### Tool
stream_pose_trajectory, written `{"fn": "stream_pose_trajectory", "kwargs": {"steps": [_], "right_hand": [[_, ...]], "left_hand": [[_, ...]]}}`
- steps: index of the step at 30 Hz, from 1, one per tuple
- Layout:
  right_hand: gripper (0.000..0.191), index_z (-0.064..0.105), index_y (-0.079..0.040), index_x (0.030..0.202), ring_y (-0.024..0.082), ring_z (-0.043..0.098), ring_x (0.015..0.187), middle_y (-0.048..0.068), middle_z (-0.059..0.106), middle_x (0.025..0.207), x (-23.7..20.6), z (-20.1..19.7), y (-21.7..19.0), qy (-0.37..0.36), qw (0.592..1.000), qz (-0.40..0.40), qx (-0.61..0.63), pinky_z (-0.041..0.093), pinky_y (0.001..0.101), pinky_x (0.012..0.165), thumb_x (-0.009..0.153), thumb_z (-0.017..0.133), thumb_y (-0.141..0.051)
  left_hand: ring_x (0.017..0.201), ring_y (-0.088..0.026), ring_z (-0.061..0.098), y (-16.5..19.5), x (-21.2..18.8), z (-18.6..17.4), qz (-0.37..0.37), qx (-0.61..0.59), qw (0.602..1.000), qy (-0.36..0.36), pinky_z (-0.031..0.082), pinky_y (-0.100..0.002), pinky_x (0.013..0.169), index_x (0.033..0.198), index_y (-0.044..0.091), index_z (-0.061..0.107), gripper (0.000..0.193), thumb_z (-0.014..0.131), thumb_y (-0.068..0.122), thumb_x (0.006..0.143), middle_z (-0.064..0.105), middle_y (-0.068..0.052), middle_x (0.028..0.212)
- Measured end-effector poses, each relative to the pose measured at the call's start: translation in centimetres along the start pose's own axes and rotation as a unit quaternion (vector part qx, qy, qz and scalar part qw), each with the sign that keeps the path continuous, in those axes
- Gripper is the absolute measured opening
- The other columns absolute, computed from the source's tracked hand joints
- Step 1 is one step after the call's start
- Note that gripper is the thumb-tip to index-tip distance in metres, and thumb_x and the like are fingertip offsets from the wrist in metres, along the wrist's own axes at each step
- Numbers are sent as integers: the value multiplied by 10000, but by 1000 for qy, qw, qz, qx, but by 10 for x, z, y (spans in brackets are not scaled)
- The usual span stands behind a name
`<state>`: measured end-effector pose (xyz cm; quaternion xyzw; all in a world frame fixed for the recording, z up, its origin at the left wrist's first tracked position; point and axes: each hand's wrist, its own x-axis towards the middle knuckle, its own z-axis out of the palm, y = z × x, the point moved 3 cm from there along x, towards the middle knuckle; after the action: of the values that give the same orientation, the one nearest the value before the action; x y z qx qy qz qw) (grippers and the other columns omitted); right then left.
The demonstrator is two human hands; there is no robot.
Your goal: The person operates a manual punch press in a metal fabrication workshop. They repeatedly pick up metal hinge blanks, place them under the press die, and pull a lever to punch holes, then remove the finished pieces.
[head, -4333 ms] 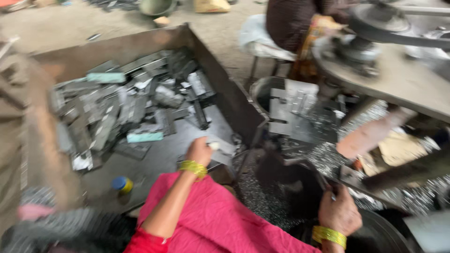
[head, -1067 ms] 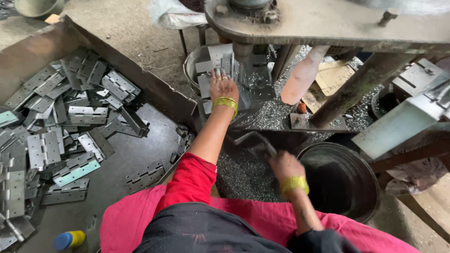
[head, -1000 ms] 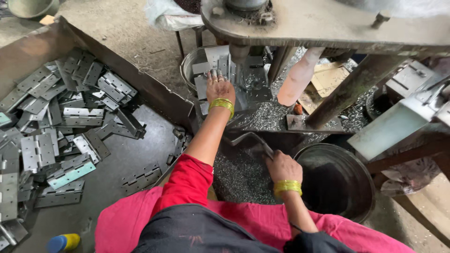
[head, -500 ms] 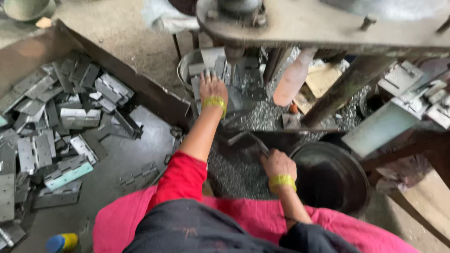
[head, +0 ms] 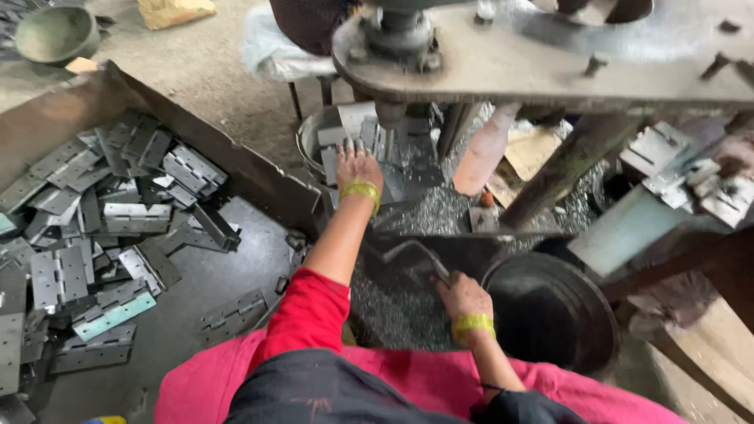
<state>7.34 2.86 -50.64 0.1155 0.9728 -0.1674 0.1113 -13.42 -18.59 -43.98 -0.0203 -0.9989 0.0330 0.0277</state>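
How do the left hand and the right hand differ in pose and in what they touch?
The left hand is stretched far forward, palm down on flat metal plates under the press; the right hand stays near the body. The left hand lies open and flat, while the right hand is closed on a bent metal handle. Both wear yellow bangles.

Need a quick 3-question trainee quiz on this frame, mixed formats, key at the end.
1. True or false: the left hand rests on flat metal pieces stacked in the round tub.
2. What does the right hand grip? A) a metal handle B) a bottle C) a hinge plate
3. Fill in: the tray at left holds loose metal ___ plates.

Key: 1 true; 2 A; 3 hinge.
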Motion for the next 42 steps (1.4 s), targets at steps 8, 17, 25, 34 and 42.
{"fn": "stream_pose_trajectory", "kwargs": {"steps": [8, 17, 25, 34, 42], "right_hand": [[353, 654, -122, 1070, 340, 706, 909, 107, 719, 935, -31, -55, -30, 222, 968, -120, 5, 547, 485, 749, 875, 649, -416], [324, 665, -126, 1063, 330, 710, 916, 95, 723, 965, -34, -58, -34, 249, 962, -113, 22, 551, 475, 750, 928, 640, -420], [307, 674, -155, 1106, 330, 725, 889, 73, 741, 996, -29, -53, -36, 238, 967, -89, 10, 559, 480, 735, 870, 664, -351], [303, 670, -123, 1075, 351, 722, 850, 102, 740, 978, -25, -42, -37, 230, 969, -89, 7, 550, 491, 692, 936, 628, -389], [327, 653, -112, 1085, 357, 731, 841, 126, 751, 930, -18, -27, -44, 159, 984, -71, -32, 557, 484, 710, 945, 624, -405]], "left_hand": [[1547, -328, 287, -6, -27, -10, 31, -21, 996, 76, 121, -488, 1276, 1407, 58, 583, 421, 449, 235, 1050, 438, -131, 1603], [1402, -276, 528, 5, -124, -1, 203, -12, 956, 212, 321, -467, 1301, 1123, 91, 658, 184, 680, 175, 961, 612, -124, 1394], [969, -272, 676, 32, -66, -53, 99, -172, 932, 304, 515, -439, 889, 1111, 108, 696, 178, 580, 164, 988, 720, -96, 1099], [1279, -331, 594, 22, -42, -11, -12, -86, 989, 118, 444, -459, 1099, 1130, 45, 731, 263, 541, 166, 994, 668, -173, 1327], [1542, -297, 268, 6, -79, 11, 5, -109, 992, -60, 174, -507, 1237, 1403, 16, 567, 545, 555, 344, 969, 339, -158, 1633]]}}
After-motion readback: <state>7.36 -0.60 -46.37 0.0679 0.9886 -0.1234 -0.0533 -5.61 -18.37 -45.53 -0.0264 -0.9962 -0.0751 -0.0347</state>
